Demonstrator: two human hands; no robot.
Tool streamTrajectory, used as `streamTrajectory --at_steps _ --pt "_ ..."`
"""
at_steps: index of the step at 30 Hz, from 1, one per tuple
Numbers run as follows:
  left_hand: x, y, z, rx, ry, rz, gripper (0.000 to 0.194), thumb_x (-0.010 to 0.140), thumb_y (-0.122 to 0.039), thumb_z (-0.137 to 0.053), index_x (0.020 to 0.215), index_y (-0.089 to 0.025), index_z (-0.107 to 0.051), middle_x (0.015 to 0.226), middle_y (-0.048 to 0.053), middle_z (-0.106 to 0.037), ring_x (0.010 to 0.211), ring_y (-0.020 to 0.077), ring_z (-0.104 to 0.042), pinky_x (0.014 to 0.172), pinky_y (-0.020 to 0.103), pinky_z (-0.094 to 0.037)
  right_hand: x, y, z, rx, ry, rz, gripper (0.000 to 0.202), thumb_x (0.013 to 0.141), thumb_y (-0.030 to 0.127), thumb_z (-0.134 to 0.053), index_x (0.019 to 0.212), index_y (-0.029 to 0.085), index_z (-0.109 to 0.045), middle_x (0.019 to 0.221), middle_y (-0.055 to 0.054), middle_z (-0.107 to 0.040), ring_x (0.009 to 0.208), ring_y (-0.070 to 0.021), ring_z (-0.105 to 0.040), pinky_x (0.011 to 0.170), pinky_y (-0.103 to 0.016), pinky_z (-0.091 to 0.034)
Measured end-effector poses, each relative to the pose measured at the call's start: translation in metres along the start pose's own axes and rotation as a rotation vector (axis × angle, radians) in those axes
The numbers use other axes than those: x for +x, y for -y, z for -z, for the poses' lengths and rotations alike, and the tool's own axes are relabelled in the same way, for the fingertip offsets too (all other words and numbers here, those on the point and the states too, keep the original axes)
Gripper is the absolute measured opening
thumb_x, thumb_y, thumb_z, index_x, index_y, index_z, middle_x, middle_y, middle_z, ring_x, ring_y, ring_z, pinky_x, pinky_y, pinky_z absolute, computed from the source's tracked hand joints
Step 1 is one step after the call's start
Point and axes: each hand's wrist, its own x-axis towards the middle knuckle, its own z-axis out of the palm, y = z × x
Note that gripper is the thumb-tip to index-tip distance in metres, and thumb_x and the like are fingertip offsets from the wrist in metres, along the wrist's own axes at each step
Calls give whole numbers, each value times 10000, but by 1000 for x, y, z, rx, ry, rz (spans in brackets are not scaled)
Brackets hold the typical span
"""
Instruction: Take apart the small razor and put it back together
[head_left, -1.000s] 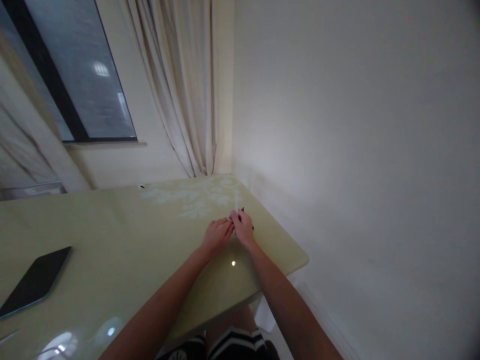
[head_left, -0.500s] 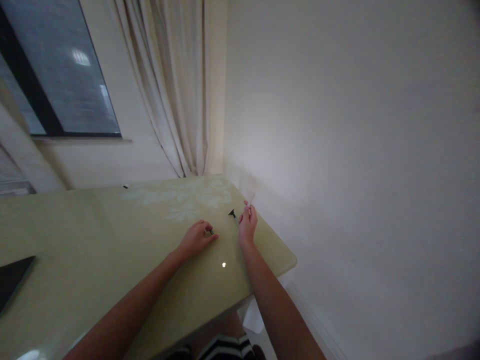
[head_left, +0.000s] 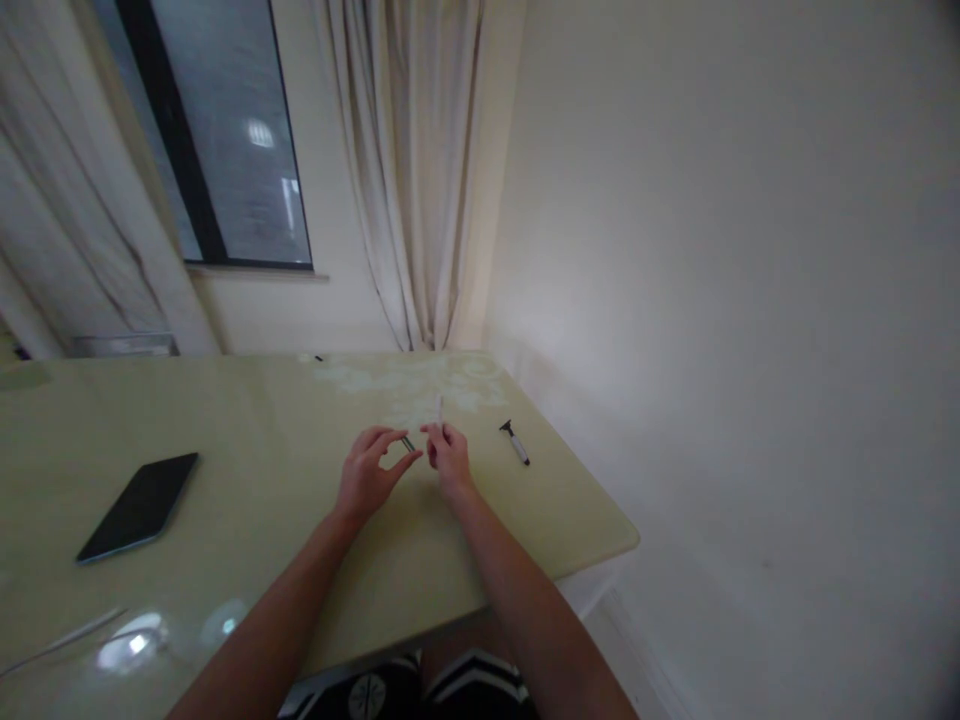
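Note:
My left hand (head_left: 369, 474) pinches a small, narrow dark piece (head_left: 407, 443) between thumb and fingertips; its exact kind is too small to make out. Close beside it, my right hand (head_left: 448, 455) is closed around a thin whitish stick (head_left: 439, 407) whose upper end points up and away from me. The stick's lower part is hidden in the fingers. To the right of my right hand, a razor (head_left: 517, 443) with a black head and grey handle lies on the table.
The pale green glossy table (head_left: 255, 430) has a right edge running along the wall. A black tablet (head_left: 140, 507) rests at the left, with a thin pale cable (head_left: 64, 640) nearer me. A tiny dark object (head_left: 319, 358) lies by the far edge.
My right hand has moved left, away from the razor and close to my left hand, carrying the whitish stick. The view has turned left, bringing more of the tablet into sight.

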Motion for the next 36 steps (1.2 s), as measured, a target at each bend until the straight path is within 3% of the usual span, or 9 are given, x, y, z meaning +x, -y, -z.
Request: streamTrajectory --at_steps 4,11,17,21,28,30,33,36 --pt "-2 1 0 -58 -20 -79 348 897 -444 -736 1166 -224 -728 1045 88 -694 899 214 -656 751 338 -580 -16 -5 -2 107 90 -181 391 713 538 -761 700 177 -613 495 92 -399 405 -52 -258 417 -228 -148" --pt "-5 -1 -6 -91 32 -110 333 912 -429 -717 1181 -233 -730 1054 91 -698 954 231 -673 829 386 -595 -23 4 12 149 122 -212 378 633 475 -822 646 180 -586 471 93 -411 399 -42 -251 423 -234 -124" --pt "-5 -4 -6 -136 47 -24 362 882 -486 -732 1142 -235 -747 1042 82 -696 849 199 -638 732 343 -579 -21 -1 9 83 94 -171 301 654 429 -775 686 176 -615 443 109 -380 400 -49 -240 419 -236 -134" --pt "1 -13 -4 -301 83 111 338 879 -508 -726 1037 -212 -765 923 49 -694 676 137 -543 648 283 -511 -21 -2 11 85 22 -138 275 668 411 -736 684 195 -566 449 119 -360 404 -53 -249 416 -223 -150" --pt "2 -14 -6 -570 325 379 358 827 -527 -748 875 -172 -751 595 -37 -544 561 113 -463 531 227 -353 -19 -1 12 184 -2 -195 282 625 398 -720 661 206 -516 463 114 -385 391 -43 -249 413 -216 -144" --pt "1 -12 -8 -598 347 409 381 796 -515 -774 950 -167 -747 649 -29 -589 562 108 -472 533 225 -363 -19 -1 10 200 19 -203 284 622 403 -729 655 202 -532 450 115 -376 383 -42 -236 407 -222 -135" --pt "1 -11 -9 -619 332 397 497 755 -483 -808 1148 -190 -725 936 33 -699 610 100 -499 563 232 -422 -19 -2 10 224 70 -202 290 636 417 -747 666 197 -560 443 118 -362 379 -42 -216 403 -227 -127" --pt "2 -10 -8 -610 334 338 447 755 -456 -811 1122 -210 -745 1028 47 -694 658 105 -512 606 241 -458 -19 -2 10 251 106 -210 312 634 413 -773 656 197 -549 455 117 -362 388 -41 -222 408 -226 -131"
